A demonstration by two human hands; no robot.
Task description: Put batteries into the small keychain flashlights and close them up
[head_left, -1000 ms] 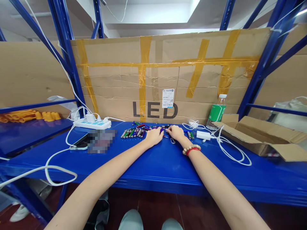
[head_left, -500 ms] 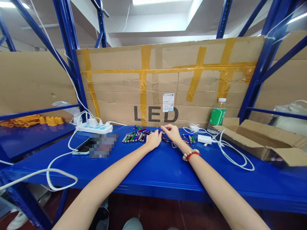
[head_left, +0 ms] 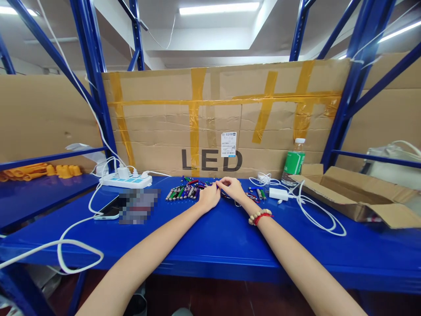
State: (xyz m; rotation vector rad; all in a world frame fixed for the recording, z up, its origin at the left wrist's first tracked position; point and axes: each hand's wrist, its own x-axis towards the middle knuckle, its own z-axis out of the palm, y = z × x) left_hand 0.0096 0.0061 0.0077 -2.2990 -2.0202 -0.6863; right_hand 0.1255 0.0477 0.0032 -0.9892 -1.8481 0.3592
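Note:
My left hand (head_left: pixel 209 197) is closed on a small purple-blue metal tube (head_left: pixel 217 184), which looks like a mini flashlight; only a bit of it shows. My right hand (head_left: pixel 232 188), wearing a bead bracelet (head_left: pixel 260 217) at the wrist, meets it with thumb and forefinger pinched at the tube's end. What those fingertips hold is too small to tell. Beside my left hand lies a row of similar tubes (head_left: pixel 182 193) in silver, green, blue and purple. Several more tubes (head_left: pixel 261 193) lie to the right, past my right wrist, partly hidden.
A power strip (head_left: pixel 126 180), a phone (head_left: pixel 110 210) and a blurred-out flat item (head_left: pixel 140 206) are on the left of the blue table (head_left: pixel 210 245). To the right are a white adapter (head_left: pixel 278 194) with loose cable, a green-labelled bottle (head_left: pixel 294 163) and an open carton (head_left: pixel 358 193). Cardboard (head_left: pixel 158 127) stands behind.
My right hand's fingertips have come down and closed in against the tube end at my left hand. The whole view has shifted slightly, with the head tilting up a little.

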